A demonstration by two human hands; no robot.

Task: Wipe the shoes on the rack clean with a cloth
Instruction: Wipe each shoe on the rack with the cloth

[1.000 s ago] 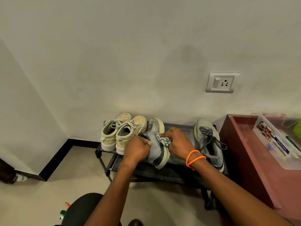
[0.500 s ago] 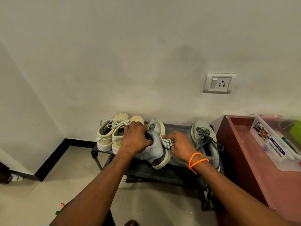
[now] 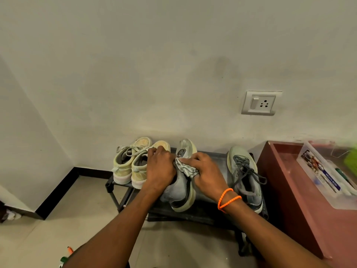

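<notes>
fingers of the left hand (image 3: 160,170) curl over the collar of the grey shoe (image 3: 180,187), hiding its opening and laces; that shoe lies tipped on its side on the black rack (image 3: 195,214), its pale rubber sole edge turned towards the right hand (image 3: 205,174). the right hand pinches a crumpled grey-and-white cloth (image 3: 186,167) and presses it against the shoe's upper, so most of the cloth is covered by the fingers and its pattern is hard to make out. two orange beaded bands (image 3: 228,199) circle the right wrist. left of the grey shoe, a pair of yellowish canvas sneakers (image 3: 131,163) stands upright, partly behind the left hand. right of the grey shoe, well apart from it, its mate (image 3: 244,175) stands upright with dark laces loose. further right a reddish bench (image 3: 301,192) carries a clear plastic box (image 3: 324,177), cut off by the frame edge.
</notes>
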